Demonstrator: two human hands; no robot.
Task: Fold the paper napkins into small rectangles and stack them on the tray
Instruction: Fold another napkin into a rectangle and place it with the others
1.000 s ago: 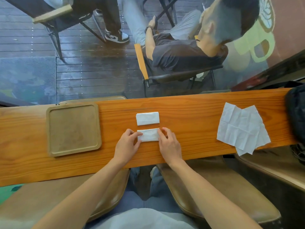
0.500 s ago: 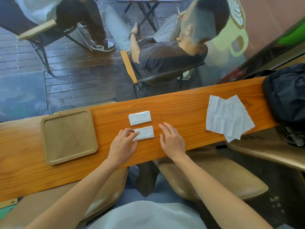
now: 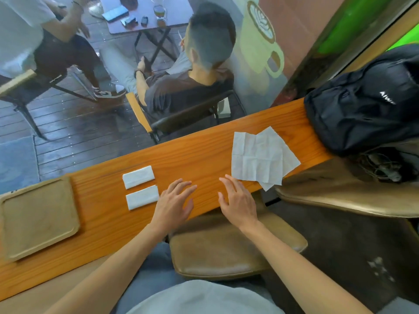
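Hands, left (image 3: pixel 173 201) and right (image 3: pixel 237 200), have left the folded napkin (image 3: pixel 142 197), grips wide.

Two folded napkins (image 3: pixel 140 187) on counter (image 3: pixel 204 155), flat napkins (image 3: pixel 260 158), tray (image 3: pixel 37 216), empty hands (image 3: pixel 173 203)

On my bench (image 3: pixel 204 155), the tray (image 3: pixel 38 243) lies far left, two folded napkins (image 3: pixel 138 177) centre-left, unfolded napkins (image 3: pixel 260 159) right, backpack (image 3: pixel 362 105) beyond them.
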